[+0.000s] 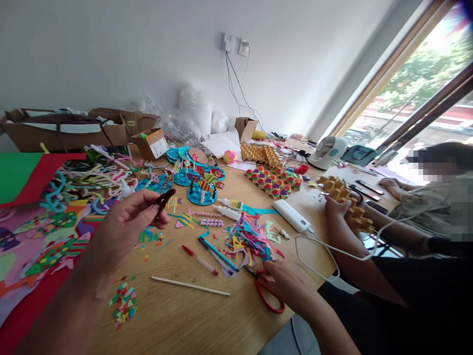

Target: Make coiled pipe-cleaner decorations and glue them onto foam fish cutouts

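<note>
My left fingers [148,213], nearly closed, pinch a dark strip [164,198], its exact form unclear, above the surface [177,320]; my right fingers [272,268] meet red-handled scissors [262,297] there, grip and opening impossible to tell.

Both hands bare, forearms bare up to the frame edge. Left hand [131,219]: slim fingers, rounded knuckles, smooth back. Left forearm [72,291]: narrow at wrist, wide toward camera, small mark near wrist. Right hand [290,283]: back rounded, fingertips partly hidden. Right forearm [328,323]: smooth, tapers to wrist. Upper arms outside view.
</note>
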Motion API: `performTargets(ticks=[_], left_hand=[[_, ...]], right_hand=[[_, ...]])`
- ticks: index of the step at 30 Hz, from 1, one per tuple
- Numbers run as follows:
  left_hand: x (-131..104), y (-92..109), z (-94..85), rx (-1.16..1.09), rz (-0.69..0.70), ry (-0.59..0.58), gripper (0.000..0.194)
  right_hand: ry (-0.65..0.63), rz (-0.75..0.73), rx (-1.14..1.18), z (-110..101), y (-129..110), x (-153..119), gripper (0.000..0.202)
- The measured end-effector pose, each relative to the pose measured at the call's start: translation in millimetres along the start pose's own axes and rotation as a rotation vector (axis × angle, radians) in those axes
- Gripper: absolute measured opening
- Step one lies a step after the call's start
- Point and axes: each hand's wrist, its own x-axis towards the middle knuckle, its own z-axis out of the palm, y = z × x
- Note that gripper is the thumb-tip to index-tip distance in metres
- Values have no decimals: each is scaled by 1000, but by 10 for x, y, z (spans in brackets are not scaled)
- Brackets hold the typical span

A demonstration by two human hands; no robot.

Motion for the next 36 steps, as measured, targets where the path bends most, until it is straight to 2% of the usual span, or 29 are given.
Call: performTargets(ticks=[3,6,11,15,18,20,22,24,27,31,36], left_hand=[[17,-40,-11,-2,-7,-8,16],[31,-69,-8,-17,-2,-17,20],[52,-62,-20,-34,16,-52,25],[67,-44,-42,-11,32,-99,22],[68,-59,-52,-12,42,-135,19],[60,-72,-57,-31,33,-148,17],[47,-72,-62,-65,5,-144,16],[34,-56,-64,-109,-33,-122,17],[26,-23,-48,-152,-76,-54,23],[50,-25,-1,-184,-56,58,23],[85,-113,-11,-150,-39,75,20]], right_hand=[[20,-1,0,216,81,-89,25],[45,14,-5,290,71,-129,27],[-7,-25,32,183,81,-258,18],[46,-123,287,-32,32,-326,15],[103,-229,591,-240,-134,-244,4],[77,-329,841,-362,-295,-130,15],[1,-494,1130,-451,-482,11,35],[-51,-678,1382,-515,-689,158,47],[-94,-810,1604,-589,-1011,347,41],[-266,-816,1667,-659,-1353,490,35],[-285,-910,1657,-720,-1546,561,43]])
